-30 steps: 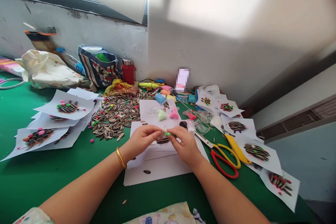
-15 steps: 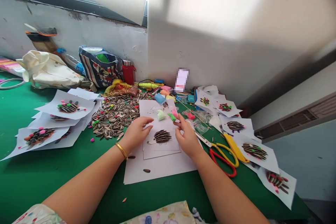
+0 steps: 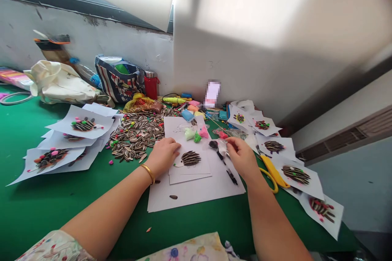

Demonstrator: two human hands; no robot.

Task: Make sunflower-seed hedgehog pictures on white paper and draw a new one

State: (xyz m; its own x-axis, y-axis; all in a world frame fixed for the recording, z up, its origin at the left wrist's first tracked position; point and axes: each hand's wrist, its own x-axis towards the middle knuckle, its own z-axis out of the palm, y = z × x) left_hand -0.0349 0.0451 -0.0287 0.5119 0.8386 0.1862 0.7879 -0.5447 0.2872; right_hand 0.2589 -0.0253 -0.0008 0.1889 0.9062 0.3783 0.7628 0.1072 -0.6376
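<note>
My left hand rests on the left edge of the white paper, fingers together, with nothing visible in it. Beside its fingertips is a hedgehog made of sunflower seeds on a smaller sheet. My right hand pinches a small white clay lump in plastic, right of the hedgehog. A black pen and a dark lump lie just left of that hand. Above the hedgehog sit pale green, green and pink clay lumps.
A seed pile spreads behind my left hand. Finished seed pictures lie in stacks at left and right. Yellow-handled scissors are partly behind my right forearm. Bags, a red bottle and a phone stand near the wall.
My right hand has moved right, away from the green clay, and now pinches the white lump. The green clay sits on the paper. The pen and dark lump have come into view.
</note>
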